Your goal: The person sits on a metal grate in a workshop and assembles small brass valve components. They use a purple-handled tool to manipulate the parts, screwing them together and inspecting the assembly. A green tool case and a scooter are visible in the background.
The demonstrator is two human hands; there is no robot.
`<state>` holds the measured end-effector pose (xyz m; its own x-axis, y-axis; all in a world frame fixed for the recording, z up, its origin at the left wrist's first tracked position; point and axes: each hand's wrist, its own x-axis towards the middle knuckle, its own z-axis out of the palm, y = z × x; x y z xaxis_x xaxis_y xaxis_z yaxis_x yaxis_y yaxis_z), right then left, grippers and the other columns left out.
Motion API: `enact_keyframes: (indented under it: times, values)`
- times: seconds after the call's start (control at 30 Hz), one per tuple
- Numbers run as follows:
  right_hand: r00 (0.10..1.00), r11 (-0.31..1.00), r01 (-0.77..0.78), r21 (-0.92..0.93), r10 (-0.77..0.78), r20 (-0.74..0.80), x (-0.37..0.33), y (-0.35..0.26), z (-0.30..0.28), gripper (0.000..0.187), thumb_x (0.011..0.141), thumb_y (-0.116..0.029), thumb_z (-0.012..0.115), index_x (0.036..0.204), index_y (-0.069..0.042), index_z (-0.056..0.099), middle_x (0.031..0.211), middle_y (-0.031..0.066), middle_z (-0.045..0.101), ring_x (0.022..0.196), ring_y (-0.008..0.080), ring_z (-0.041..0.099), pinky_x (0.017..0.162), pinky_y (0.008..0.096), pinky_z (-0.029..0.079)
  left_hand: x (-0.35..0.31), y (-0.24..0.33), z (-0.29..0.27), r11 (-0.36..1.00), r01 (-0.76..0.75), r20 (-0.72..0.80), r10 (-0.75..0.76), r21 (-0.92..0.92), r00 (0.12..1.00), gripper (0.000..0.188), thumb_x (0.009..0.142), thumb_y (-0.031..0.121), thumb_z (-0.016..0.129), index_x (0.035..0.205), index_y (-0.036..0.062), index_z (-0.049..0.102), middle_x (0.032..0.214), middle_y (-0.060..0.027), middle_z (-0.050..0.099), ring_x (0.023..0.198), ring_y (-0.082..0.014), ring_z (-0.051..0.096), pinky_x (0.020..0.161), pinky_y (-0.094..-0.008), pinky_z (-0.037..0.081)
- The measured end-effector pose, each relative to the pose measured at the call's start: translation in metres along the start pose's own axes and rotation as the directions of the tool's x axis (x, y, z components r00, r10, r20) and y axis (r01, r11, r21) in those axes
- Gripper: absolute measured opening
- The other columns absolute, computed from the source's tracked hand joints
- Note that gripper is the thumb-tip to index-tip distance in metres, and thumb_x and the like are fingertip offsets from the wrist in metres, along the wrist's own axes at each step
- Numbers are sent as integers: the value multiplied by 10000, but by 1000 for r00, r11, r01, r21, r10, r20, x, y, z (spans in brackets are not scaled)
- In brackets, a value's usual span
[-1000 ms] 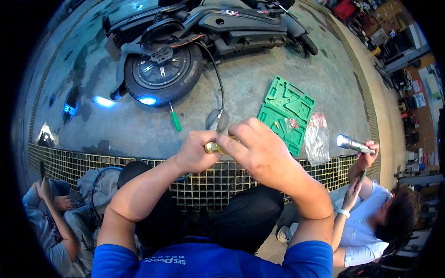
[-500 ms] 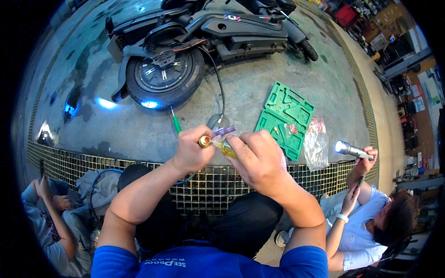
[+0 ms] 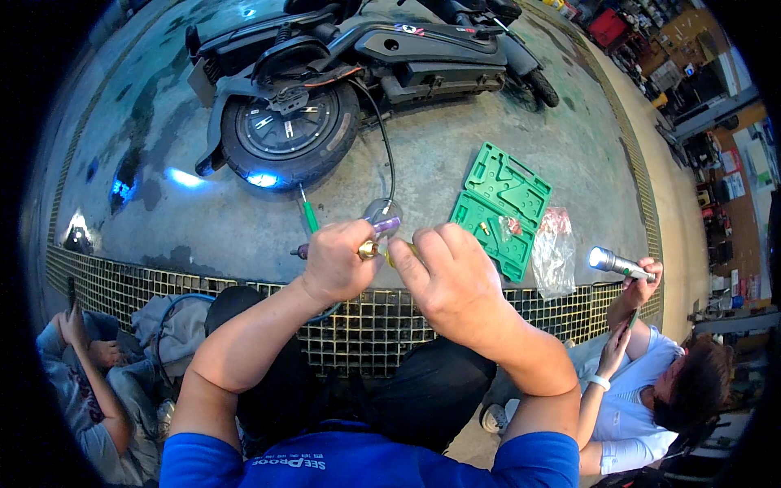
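Observation:
My left hand (image 3: 340, 262) is closed round a purple metal tool (image 3: 386, 228) with a round brass end (image 3: 368, 250) that points toward my right hand. A thin dark end (image 3: 299, 251) sticks out on the far side of the fist. Close beside it, my right hand (image 3: 460, 272) pinches a small yellow see-through object (image 3: 391, 255), mostly hidden by the fingers. Just beyond the left hand, a green-handled tool (image 3: 310, 217) stands with its metal shaft at the tyre (image 3: 264, 176) of the scooter lying on its side.
An open green tool case (image 3: 514, 185) lies on the floor with small parts in it, next to a clear plastic bag (image 3: 555, 264). A yellow grating (image 3: 362, 333) runs in front of me. One person at right holds a lit flashlight (image 3: 620, 264); another person (image 3: 98, 382) sits at left.
The purple tool has tilted and its thin dark end now shows left of my fist. My right hand has turned, covering more of the yellow object.

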<state>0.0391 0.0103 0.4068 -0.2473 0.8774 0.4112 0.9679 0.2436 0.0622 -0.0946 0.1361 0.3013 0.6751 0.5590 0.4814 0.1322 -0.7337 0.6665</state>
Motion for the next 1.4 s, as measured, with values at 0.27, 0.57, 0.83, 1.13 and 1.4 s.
enact_keyframes:
  times: [0.27,0.57,0.83,1.13,1.4]
  values:
    - [1000,999,-5,39,5,-9,-2,0,2,322,766,-137,587,1060,-6,600,847,70,498,788,223,511,643,330,440,-2,1,2,994,52,6,-51,-100,999,147,670,45,688,747,51,562,654,-150,585,635,-350,610,557,-429,459]
    - [999,999,-35,27,35,5,-2,-2,3,362,760,-129,586,1092,12,601,862,77,506,787,234,512,656,338,452,-4,-2,5,988,71,0,-72,-140,997,144,655,37,682,743,50,569,647,-150,585,616,-348,609,538,-422,458]
    - [992,967,-118,227,123,-7,-11,9,13,377,757,-97,623,1125,-22,606,966,114,567,850,276,548,723,364,485,-6,-6,9,979,74,1,-75,-192,997,149,669,35,695,760,52,579,634,-129,573,575,-290,596,525,-377,448]
    - [853,-97,-195,976,473,218,-68,52,74,483,951,-279,622,1314,6,476,1113,106,640,995,165,603,843,295,482,-3,8,6,863,234,135,-193,-448,972,183,822,57,738,984,45,654,679,49,499,603,-34,428,537,-211,345]
    - [871,100,-183,978,479,113,-81,62,93,479,890,-290,698,1238,13,567,1113,100,623,1026,196,582,917,308,446,5,12,28,873,134,191,-48,-469,981,543,771,1,769,1288,43,608,735,44,540,659,-41,472,586,-200,382]
